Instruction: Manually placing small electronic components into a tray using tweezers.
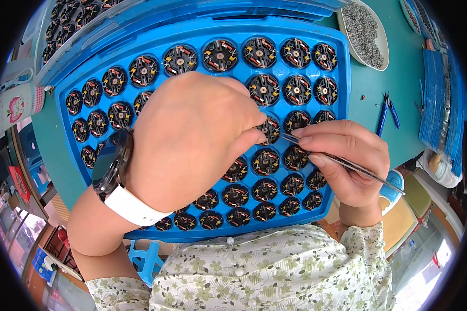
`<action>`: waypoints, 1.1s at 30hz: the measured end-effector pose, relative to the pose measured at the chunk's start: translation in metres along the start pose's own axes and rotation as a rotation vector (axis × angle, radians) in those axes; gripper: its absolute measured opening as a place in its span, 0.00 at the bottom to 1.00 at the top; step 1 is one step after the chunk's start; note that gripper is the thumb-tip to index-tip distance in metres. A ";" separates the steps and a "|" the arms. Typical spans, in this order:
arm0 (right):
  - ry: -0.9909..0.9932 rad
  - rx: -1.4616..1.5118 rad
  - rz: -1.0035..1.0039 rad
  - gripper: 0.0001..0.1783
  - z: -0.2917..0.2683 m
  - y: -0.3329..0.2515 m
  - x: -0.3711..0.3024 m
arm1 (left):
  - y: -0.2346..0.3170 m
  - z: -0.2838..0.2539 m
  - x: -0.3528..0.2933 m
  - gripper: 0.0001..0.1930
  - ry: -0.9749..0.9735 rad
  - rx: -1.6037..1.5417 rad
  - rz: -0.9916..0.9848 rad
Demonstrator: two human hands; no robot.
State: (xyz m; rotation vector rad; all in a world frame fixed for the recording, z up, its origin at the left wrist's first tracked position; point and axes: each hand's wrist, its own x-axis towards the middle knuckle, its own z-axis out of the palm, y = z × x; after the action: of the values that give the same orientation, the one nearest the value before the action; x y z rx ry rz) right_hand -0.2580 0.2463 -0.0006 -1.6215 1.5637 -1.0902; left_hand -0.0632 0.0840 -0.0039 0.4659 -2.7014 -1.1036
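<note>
A blue tray (pixel 342 57) holds rows of round black parts (pixel 220 55) with copper-coloured centres and small red and yellow pieces. My left hand (pixel 192 129) reaches over the tray's middle and covers several of them. Its thumb and forefinger close around the near-left side of one round black part (pixel 268 131). My right hand (pixel 353 160) holds thin metal tweezers (pixel 366 171); their tips point at that same part, just right of my left fingertips. Whether the tips touch it I cannot tell.
On the green table (pixel 366 85) stand a white bowl (pixel 384 57) of small metal pieces and blue-handled cutters (pixel 387 114). Stacked blue trays (pixel 436 98) rise at the right. Behind the tray is another tray edge (pixel 192 23); a patterned container (pixel 23 103) is at the left.
</note>
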 end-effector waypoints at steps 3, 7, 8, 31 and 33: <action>0.011 -0.003 0.007 0.11 0.000 -0.001 0.000 | 0.000 -0.001 0.000 0.11 -0.010 -0.001 -0.009; 0.012 -0.003 0.029 0.11 0.001 0.000 0.000 | -0.001 -0.001 0.000 0.11 -0.009 -0.011 -0.001; 0.012 -0.004 0.030 0.11 0.002 0.000 -0.001 | 0.000 -0.001 0.000 0.11 -0.009 -0.012 0.000; 0.037 0.000 0.050 0.10 0.002 -0.002 -0.002 | 0.003 0.002 -0.002 0.13 0.014 0.039 0.001; 0.043 0.008 0.049 0.10 0.004 0.000 -0.002 | 0.003 0.002 -0.002 0.13 0.018 0.038 0.005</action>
State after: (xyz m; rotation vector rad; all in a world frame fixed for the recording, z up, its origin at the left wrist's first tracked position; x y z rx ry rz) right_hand -0.2547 0.2484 -0.0025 -1.5557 1.6171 -1.1106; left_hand -0.0625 0.0879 -0.0037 0.4724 -2.7104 -1.0436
